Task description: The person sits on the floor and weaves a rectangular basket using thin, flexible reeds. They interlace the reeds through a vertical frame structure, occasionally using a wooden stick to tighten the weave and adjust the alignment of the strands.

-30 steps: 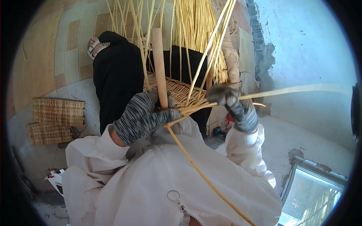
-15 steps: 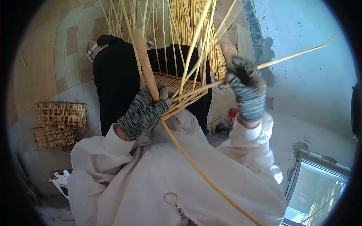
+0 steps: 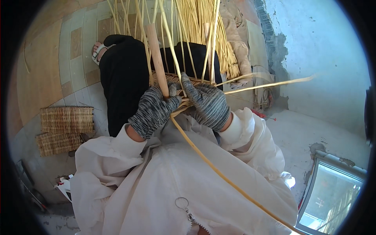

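Observation:
On my lap lies a partly woven willow basket [image 3: 170, 81], with pale upright rods [image 3: 172, 33] and two thick wooden sticks, the nearer stick [image 3: 157, 60] beside my left hand. My left hand [image 3: 150, 111], in a grey striped knit glove, is closed on the woven edge at the foot of that stick. Close by, my gloved right hand [image 3: 209, 103] bends over the weave, its fingers at the base of an upright rod. A willow rod [image 3: 270, 84] runs out rightward from under it. Another long rod [image 3: 219, 172] trails from the weave across my jacket.
A large bundle of willow rods [image 3: 207, 23] lies ahead, beside brown cloth [image 3: 239, 43]. Two woven panels [image 3: 66, 119] rest on the floor at left. A patched wall [image 3: 321, 51] stands right, with a framed glass pane [image 3: 329, 196] at lower right.
My right hand has moved left and down from out at the right to the weave, beside my left hand. My left hand stays at the stick's foot.

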`<act>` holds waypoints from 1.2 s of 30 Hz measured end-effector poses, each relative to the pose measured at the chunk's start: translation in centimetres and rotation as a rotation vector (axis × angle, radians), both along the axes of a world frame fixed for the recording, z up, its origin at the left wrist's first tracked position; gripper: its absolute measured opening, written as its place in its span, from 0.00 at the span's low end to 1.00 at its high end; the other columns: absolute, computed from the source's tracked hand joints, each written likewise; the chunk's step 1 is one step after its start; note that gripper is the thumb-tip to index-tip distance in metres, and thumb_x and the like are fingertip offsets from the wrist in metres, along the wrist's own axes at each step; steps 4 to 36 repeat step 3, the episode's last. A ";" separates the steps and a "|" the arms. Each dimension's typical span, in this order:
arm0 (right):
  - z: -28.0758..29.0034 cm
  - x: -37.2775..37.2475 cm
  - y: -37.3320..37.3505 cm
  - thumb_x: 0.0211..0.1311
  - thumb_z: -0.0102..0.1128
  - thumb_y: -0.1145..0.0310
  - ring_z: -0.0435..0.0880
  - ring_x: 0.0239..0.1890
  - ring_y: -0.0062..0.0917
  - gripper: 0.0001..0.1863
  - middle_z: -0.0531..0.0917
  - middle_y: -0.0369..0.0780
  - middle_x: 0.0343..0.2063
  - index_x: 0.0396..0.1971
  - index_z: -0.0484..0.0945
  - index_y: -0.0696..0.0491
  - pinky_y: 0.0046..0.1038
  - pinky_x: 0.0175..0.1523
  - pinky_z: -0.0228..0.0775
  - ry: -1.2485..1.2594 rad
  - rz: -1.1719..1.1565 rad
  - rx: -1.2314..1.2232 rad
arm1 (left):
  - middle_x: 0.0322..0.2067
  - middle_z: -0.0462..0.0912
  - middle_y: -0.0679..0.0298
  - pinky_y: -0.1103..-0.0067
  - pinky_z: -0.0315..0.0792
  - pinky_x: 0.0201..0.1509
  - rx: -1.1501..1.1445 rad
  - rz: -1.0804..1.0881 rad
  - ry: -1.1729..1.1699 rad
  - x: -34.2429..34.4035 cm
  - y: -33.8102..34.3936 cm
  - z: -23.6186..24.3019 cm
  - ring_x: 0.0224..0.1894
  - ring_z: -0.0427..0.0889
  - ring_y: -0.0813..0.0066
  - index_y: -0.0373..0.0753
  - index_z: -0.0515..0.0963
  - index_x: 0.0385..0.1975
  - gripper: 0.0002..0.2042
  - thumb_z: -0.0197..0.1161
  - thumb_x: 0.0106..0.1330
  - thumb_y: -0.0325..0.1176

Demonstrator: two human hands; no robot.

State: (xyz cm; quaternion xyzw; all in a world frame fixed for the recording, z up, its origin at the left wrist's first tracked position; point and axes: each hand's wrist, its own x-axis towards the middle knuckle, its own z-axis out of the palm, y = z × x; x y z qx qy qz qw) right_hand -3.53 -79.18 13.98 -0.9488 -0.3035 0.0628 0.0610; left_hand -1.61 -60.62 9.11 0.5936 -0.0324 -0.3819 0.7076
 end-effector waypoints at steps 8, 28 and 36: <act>0.0 0.0 0.0 0.35 0.70 0.60 0.81 0.29 0.34 0.52 0.79 0.42 0.24 0.63 0.53 0.58 0.34 0.42 0.73 -0.028 -0.021 0.034 | 0.32 0.73 0.66 0.83 0.69 0.44 -0.212 0.044 -0.043 -0.4 0.9 -1.9 0.38 0.72 0.80 0.36 0.69 0.43 0.18 0.66 0.56 0.34; 0.0 0.0 0.0 0.35 0.70 0.60 0.81 0.29 0.34 0.52 0.79 0.42 0.24 0.63 0.53 0.58 0.34 0.42 0.73 -0.028 -0.021 0.034 | 0.32 0.73 0.66 0.83 0.69 0.44 -0.212 0.044 -0.043 -0.4 0.9 -1.9 0.38 0.72 0.80 0.36 0.69 0.43 0.18 0.66 0.56 0.34; 0.0 0.0 0.0 0.35 0.70 0.60 0.81 0.29 0.34 0.52 0.79 0.42 0.24 0.63 0.53 0.58 0.34 0.42 0.73 -0.028 -0.021 0.034 | 0.32 0.73 0.66 0.83 0.69 0.44 -0.212 0.044 -0.043 -0.4 0.9 -1.9 0.38 0.72 0.80 0.36 0.69 0.43 0.18 0.66 0.56 0.34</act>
